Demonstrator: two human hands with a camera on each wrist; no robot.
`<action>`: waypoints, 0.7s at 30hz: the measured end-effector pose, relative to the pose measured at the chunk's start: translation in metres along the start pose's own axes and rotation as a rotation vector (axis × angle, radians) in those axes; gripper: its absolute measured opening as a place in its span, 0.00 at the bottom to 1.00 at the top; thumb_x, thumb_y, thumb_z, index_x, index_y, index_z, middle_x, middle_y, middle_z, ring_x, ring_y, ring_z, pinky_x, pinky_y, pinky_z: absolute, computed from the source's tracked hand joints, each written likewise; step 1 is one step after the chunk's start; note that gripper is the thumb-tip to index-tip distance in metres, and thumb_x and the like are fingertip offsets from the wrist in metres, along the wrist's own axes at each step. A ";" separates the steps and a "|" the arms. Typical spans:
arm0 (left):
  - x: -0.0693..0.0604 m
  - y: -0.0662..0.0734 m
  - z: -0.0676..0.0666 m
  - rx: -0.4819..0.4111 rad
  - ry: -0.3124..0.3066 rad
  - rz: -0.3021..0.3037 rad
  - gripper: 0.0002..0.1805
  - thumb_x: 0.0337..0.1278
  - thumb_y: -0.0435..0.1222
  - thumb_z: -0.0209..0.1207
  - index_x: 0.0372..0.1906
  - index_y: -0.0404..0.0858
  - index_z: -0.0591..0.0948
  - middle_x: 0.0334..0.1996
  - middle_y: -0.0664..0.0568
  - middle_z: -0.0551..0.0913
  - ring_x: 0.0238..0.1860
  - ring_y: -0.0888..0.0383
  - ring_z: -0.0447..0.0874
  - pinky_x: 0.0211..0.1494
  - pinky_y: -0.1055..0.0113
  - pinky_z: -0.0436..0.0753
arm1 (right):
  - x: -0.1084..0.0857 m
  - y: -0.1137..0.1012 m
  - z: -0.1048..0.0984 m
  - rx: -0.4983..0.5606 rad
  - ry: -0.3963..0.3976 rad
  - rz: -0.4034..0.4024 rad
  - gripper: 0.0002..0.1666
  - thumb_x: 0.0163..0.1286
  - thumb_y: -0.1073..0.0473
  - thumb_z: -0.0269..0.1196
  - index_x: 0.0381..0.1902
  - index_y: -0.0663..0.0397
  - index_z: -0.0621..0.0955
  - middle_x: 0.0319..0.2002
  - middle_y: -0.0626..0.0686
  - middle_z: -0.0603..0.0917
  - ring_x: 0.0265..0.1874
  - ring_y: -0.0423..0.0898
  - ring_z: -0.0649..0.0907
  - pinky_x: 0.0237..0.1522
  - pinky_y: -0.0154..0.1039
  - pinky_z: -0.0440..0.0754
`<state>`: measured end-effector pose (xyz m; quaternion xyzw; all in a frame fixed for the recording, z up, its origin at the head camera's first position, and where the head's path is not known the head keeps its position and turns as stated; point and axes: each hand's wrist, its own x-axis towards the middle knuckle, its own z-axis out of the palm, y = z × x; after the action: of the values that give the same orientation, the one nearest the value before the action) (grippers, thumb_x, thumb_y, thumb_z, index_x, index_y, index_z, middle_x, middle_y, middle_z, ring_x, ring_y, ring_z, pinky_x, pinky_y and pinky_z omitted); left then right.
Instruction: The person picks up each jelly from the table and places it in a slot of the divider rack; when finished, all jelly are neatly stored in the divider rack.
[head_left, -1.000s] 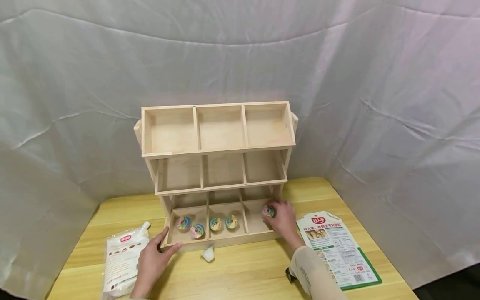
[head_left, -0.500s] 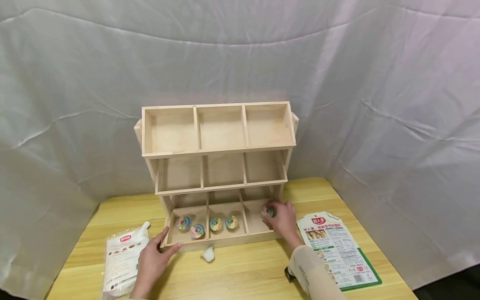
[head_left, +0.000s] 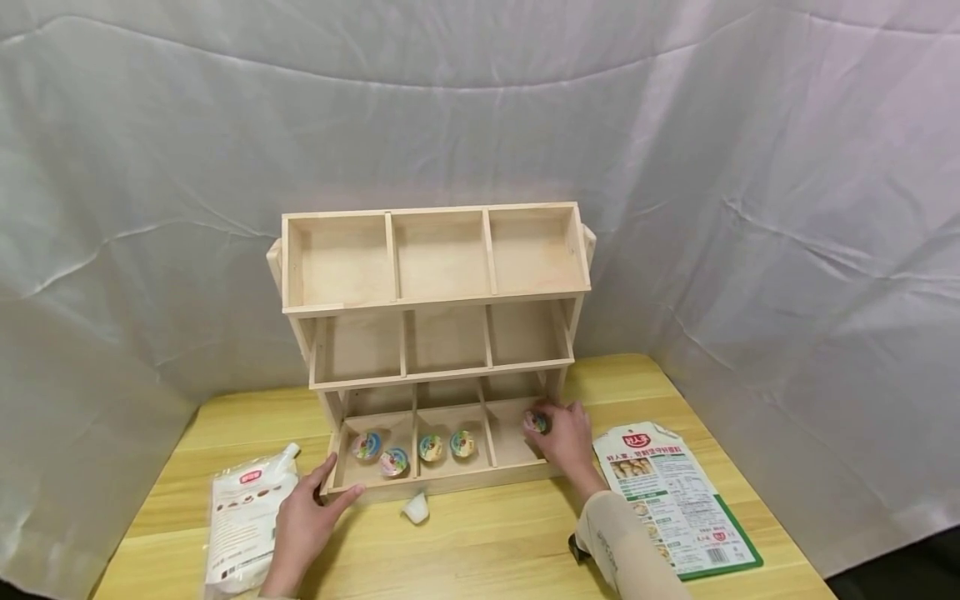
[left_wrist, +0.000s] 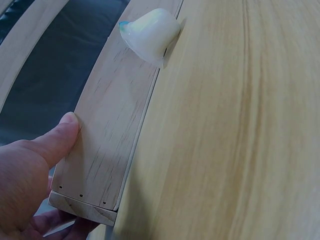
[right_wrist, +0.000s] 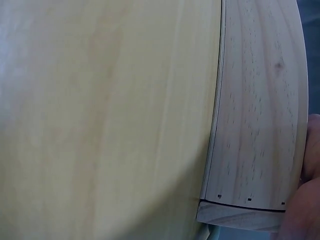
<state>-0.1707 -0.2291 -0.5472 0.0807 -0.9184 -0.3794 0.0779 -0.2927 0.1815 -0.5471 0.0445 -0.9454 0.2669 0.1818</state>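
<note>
A three-tier wooden shelf rack (head_left: 435,296) stands on the table, each tier split into three compartments. My left hand (head_left: 303,521) grips the front left corner of the bottom tier; in the left wrist view its thumb (left_wrist: 62,135) lies against the front board and fingers show past the side. Over in the bottom right compartment, my right hand (head_left: 566,437) pinches a small jelly cup (head_left: 536,422). The left compartment holds two jelly cups (head_left: 367,446), and the middle one holds two more jelly cups (head_left: 431,448). Another jelly cup (head_left: 416,508) lies tipped against the rack's front.
A white spouted pouch (head_left: 243,525) in clear plastic lies left of the rack. To the right, beside the right forearm, is a flat white and green food packet (head_left: 675,500). Grey curtains (head_left: 450,125) surround the yellow wooden table (head_left: 450,558) behind and at the sides.
</note>
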 end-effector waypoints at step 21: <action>0.002 -0.001 0.000 0.008 -0.001 -0.005 0.47 0.58 0.61 0.69 0.76 0.43 0.70 0.69 0.31 0.75 0.36 0.54 0.76 0.43 0.57 0.79 | -0.008 -0.017 -0.012 0.102 0.017 -0.044 0.23 0.55 0.54 0.80 0.49 0.53 0.89 0.49 0.59 0.89 0.47 0.58 0.81 0.57 0.59 0.73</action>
<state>-0.1721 -0.2304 -0.5479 0.0833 -0.9197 -0.3760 0.0762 -0.2787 0.1737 -0.5320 0.0721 -0.9278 0.3110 0.1932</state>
